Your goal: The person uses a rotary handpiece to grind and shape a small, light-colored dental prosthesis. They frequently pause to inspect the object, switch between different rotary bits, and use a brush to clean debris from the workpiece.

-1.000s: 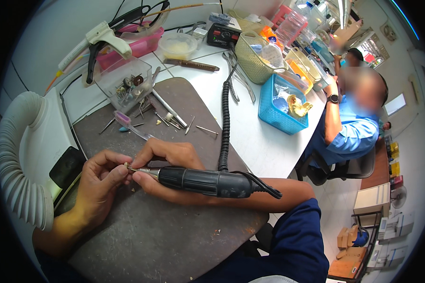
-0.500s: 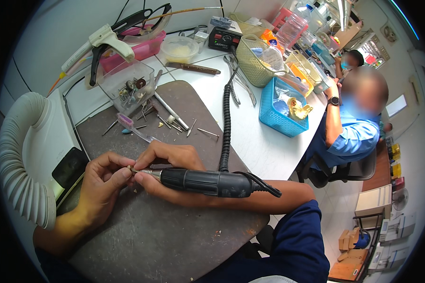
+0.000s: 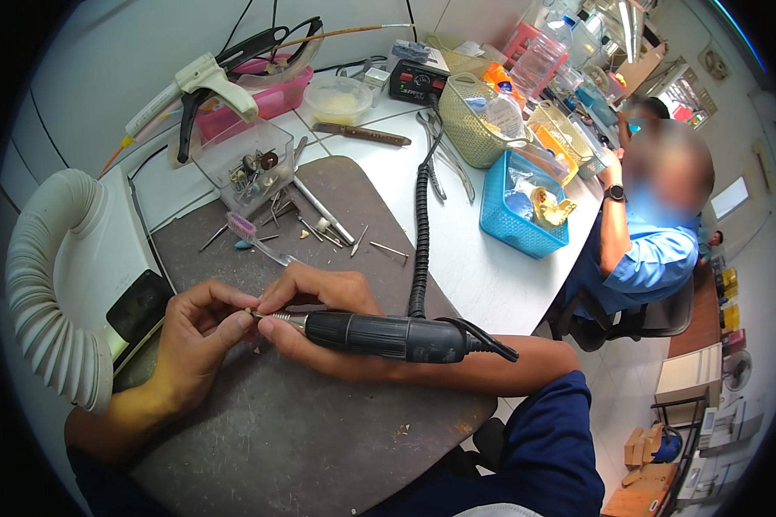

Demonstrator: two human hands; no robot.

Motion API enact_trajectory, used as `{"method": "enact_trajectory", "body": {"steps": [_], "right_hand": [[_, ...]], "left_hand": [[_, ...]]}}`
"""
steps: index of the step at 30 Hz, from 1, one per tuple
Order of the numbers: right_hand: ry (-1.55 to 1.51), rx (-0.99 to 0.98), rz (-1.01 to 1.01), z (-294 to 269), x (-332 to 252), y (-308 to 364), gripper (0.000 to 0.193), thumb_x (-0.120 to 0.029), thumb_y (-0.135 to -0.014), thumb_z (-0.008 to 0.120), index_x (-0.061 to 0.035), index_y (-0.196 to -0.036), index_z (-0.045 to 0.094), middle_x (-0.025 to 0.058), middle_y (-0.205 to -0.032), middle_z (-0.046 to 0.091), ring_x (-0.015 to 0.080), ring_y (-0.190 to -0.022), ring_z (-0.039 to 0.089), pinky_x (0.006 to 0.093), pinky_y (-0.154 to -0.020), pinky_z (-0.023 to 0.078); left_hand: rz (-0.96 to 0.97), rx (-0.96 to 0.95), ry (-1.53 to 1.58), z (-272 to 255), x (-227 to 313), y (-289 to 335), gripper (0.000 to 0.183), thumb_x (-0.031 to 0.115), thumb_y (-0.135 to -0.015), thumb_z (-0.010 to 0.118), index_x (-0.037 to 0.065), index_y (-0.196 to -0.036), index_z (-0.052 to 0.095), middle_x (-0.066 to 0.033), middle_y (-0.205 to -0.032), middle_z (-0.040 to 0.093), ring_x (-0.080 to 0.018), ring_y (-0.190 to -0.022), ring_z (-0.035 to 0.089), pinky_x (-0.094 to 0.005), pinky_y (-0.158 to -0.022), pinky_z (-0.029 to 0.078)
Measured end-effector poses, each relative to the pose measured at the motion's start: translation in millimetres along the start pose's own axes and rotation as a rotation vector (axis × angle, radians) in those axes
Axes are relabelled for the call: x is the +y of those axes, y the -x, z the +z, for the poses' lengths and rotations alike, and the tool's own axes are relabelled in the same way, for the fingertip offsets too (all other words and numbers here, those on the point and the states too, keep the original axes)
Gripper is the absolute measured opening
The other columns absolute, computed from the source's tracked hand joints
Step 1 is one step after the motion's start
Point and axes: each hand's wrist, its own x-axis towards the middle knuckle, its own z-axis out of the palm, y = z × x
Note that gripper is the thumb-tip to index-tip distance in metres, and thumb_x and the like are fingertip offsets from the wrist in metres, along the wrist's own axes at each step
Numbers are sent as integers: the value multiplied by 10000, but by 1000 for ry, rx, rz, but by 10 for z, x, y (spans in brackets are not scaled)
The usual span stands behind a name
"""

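Note:
My right hand (image 3: pixel 319 297) is closed round a black rotary handpiece (image 3: pixel 388 336), held nearly level with its silver tip toward the left. A coiled black cord (image 3: pixel 422 241) runs from the handpiece side up to a dark control box (image 3: pixel 417 82). The fingertips of my left hand (image 3: pixel 203 332) pinch a tiny pale piece (image 3: pixel 249 311) at the handpiece's tip; it looks like a small tooth-coloured part, mostly hidden by the fingers. Both hands meet above the dark grey work board (image 3: pixel 319 448).
Beyond my hands lie a purple-bristled toothbrush (image 3: pixel 254 237), loose burs (image 3: pixel 323 233) and a clear box (image 3: pixel 246 168) of tools. A ribbed white hose (image 3: pixel 34 276) stands left. Blue basket (image 3: pixel 524 207), pliers (image 3: pixel 447 159) and a seated co-worker (image 3: pixel 647 224) are right.
The whole view has shifted slightly, so everything sits a little further right and lower. My hands keep the same hold on the handpiece and the small piece.

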Motion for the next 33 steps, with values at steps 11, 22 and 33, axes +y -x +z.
{"method": "enact_trajectory", "body": {"steps": [11, 22, 33], "right_hand": [[-21, -29, 46, -32, 62, -7, 149, -99, -874, 663, 19, -936, 596, 104, -919, 663, 113, -826, 637, 255, -729, 505], [-47, -51, 84, -24, 9, 4, 161, -100, -884, 653, 24, -962, 587, 109, -919, 659, 126, -854, 640, 264, -758, 509], [2, -57, 81, -9, -7, -2, 171, -101, -879, 665, 28, -966, 594, 119, -946, 675, 127, -856, 644, 256, -749, 509]], "left_hand": [[2, 15, 1, 3, -17, -21, 131, 54, -890, 643, 16, -1011, 610, -60, -967, 659, -94, -898, 617, -251, -826, 511], [-3, -8, -42, 6, -1, -9, 133, 57, -899, 634, 11, -1020, 608, -68, -1007, 649, -100, -933, 610, -253, -840, 511], [20, -9, -83, -25, -30, -9, 140, 82, -903, 641, 12, -1021, 614, -60, -973, 660, -98, -878, 615, -256, -814, 512]]}}
